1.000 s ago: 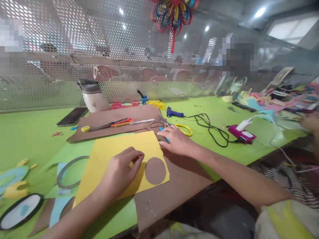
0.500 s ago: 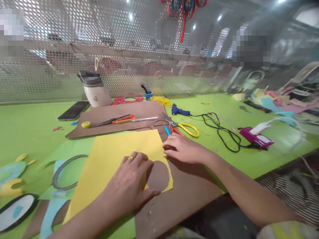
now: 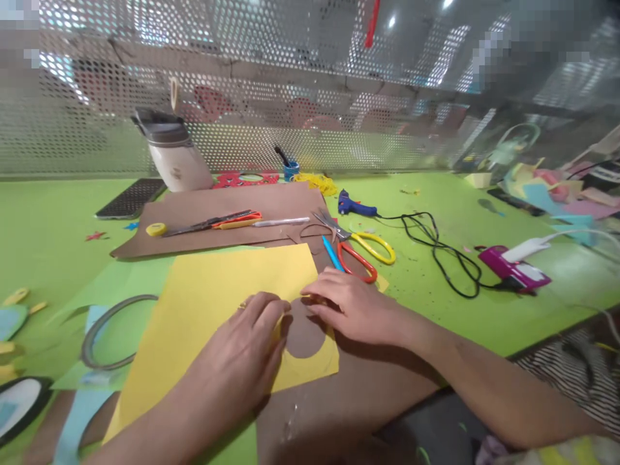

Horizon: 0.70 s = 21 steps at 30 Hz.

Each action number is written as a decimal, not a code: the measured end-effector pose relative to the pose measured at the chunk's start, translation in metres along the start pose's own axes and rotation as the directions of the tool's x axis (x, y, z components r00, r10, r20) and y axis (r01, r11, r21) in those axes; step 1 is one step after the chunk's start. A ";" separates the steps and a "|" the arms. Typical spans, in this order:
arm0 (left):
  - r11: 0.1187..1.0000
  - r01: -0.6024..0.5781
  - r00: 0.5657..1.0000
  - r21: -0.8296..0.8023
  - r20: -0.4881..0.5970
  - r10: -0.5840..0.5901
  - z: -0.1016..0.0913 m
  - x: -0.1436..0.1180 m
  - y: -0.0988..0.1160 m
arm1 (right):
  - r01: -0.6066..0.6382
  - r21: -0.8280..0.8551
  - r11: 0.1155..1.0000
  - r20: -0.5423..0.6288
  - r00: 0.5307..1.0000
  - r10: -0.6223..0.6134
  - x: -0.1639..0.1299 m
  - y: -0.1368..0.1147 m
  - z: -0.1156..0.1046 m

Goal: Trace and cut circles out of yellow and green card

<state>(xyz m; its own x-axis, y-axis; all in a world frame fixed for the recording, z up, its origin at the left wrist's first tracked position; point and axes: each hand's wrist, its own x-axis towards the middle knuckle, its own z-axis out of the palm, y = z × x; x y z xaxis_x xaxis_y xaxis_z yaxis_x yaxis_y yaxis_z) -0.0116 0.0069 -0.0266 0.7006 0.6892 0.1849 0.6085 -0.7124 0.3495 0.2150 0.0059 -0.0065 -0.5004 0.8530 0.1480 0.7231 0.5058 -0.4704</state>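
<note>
A round brown paper disc [image 3: 304, 336] lies on a large yellow paper sheet [image 3: 208, 284], close to its lower right corner. My left hand [image 3: 254, 336], with a ring on one finger, is curled at the disc's left edge; its thumb is hidden. At the upper right edge, my right hand [image 3: 351, 307] has its fingers bent and closed on the rim of the disc. A faint curved line shows on the yellow paper just below the disc. Brown paper [image 3: 339, 400] lies underneath. Red-handled scissors [image 3: 358, 261] and a blue pen [image 3: 332, 253] are just beyond my right hand.
Yellow-handled scissors [image 3: 372, 247], a blue glue gun [image 3: 356, 205] and its cord lie at the right, by a purple power strip [image 3: 514, 268]. Behind stand a white bottle [image 3: 179, 161] and a perforated screen [image 3: 271, 84]. A grey ring [image 3: 90, 342] and paper cutouts are at the left.
The brown disc has shifted up on the yellow sheet, uncovering a yellow strip and a curved line below it. My right hand has come left onto the disc. The view has tilted down.
</note>
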 end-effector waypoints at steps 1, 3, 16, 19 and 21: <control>0.999 0.034 0.999 0.013 -0.040 -0.033 0.001 0.001 -0.004 | -0.006 0.008 1.000 -0.002 1.000 0.006 0.000 0.000 0.001; 0.994 0.108 0.990 0.035 -0.091 -0.105 0.002 0.004 -0.009 | -0.035 0.005 0.999 -0.003 0.999 0.035 -0.001 -0.001 0.002; 0.980 0.192 0.979 -0.051 -0.060 -0.195 -0.004 0.010 -0.005 | -0.127 -0.119 0.985 0.129 0.981 0.142 -0.004 -0.018 0.011; 0.974 0.209 0.975 -0.088 -0.062 -0.214 -0.007 0.010 -0.005 | -0.196 0.143 0.970 0.085 0.979 0.186 -0.002 -0.013 0.013; 0.969 0.222 0.972 -0.110 -0.058 -0.229 -0.009 0.009 -0.005 | -0.214 0.393 0.894 0.041 0.976 0.215 0.001 -0.007 0.014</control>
<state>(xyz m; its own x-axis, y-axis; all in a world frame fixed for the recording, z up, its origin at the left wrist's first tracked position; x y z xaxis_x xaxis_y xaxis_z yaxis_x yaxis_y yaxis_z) -0.0116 0.0183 -0.0183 0.5196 0.8406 0.1529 0.7039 -0.5226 0.4811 0.2035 0.0015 -0.0152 -0.3524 0.9358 0.0073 0.5669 0.2196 -0.7940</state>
